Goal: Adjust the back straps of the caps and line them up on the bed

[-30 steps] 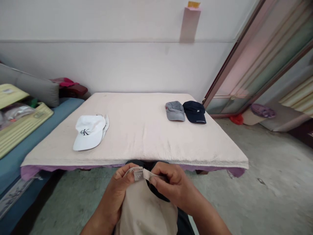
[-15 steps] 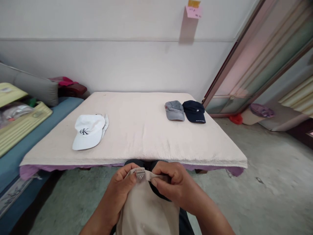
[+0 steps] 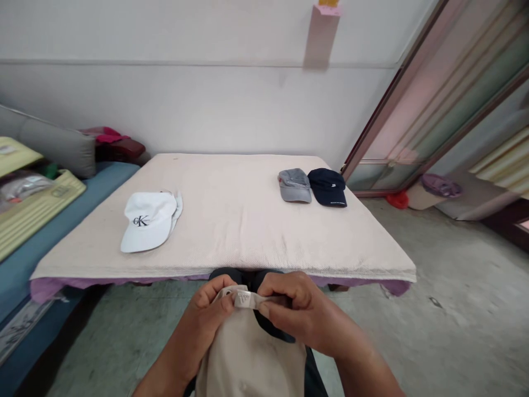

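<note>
A beige cap [image 3: 254,353] is held low in front of me, before the table's near edge, its crown toward me. Its back strap, with a small metal-looking buckle [image 3: 244,299] bearing faint marks, stretches between my hands. My left hand [image 3: 200,325] pinches the strap end and cap edge left of the buckle. On the other side, my right hand [image 3: 303,311] grips the strap between thumb and curled fingers. The dark cap opening shows under the strap. What lies inside the right fingers is partly hidden.
On the cloth-covered table [image 3: 227,231] lie a white cap [image 3: 149,220] at left, and a grey cap [image 3: 294,186] beside a navy cap [image 3: 328,187] at right. A blue bed [image 3: 103,182] with a grey cushion [image 3: 53,143] stands left; a bin [image 3: 430,193] stands right.
The buckle has shifted slightly right and turned, so its face now looks brighter and flatter. Both hands keep their hold on the cap's strap. The view has moved very slightly.
</note>
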Motion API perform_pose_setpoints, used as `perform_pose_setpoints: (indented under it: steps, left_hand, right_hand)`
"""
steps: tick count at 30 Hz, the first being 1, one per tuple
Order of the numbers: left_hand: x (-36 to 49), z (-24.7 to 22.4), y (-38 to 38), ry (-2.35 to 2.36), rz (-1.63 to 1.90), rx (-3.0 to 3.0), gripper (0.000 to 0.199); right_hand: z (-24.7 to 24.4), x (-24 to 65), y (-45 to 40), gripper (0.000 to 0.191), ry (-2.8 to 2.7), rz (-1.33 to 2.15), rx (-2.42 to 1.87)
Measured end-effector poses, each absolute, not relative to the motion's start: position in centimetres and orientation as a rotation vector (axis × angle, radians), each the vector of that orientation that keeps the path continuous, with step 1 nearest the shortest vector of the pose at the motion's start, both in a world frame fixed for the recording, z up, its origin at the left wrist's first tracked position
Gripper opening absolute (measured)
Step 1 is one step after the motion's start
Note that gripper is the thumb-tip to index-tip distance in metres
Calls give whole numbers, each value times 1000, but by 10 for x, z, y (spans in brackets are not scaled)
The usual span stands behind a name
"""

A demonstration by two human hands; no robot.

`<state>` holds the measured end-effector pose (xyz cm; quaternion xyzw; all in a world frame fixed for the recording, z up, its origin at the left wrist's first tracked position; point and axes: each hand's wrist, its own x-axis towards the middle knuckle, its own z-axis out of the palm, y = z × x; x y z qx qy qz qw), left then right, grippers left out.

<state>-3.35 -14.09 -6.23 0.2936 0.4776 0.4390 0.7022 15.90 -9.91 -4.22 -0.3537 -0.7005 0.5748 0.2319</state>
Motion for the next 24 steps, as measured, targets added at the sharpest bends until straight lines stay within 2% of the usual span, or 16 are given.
perform_pose_setpoints:
  steps: [8, 12, 16, 24]
  left_hand:
    - [-31, -58, -142, 1090, 949, 674, 26]
    - [-30, -57, -141, 1118, 975, 683, 27]
    - [-31, -56, -142, 1096, 935, 712, 27]
    - [-32, -53, -141, 1071, 960, 619, 26]
  right_hand:
    - [-51, 155, -100, 22, -1756, 1669, -987]
    - [-52, 154, -101, 18, -1642, 1726, -879]
    - [-54, 154, -100, 33, -1626, 1826, -748]
    - [-56, 151, -94, 29, -1504, 1912, -709]
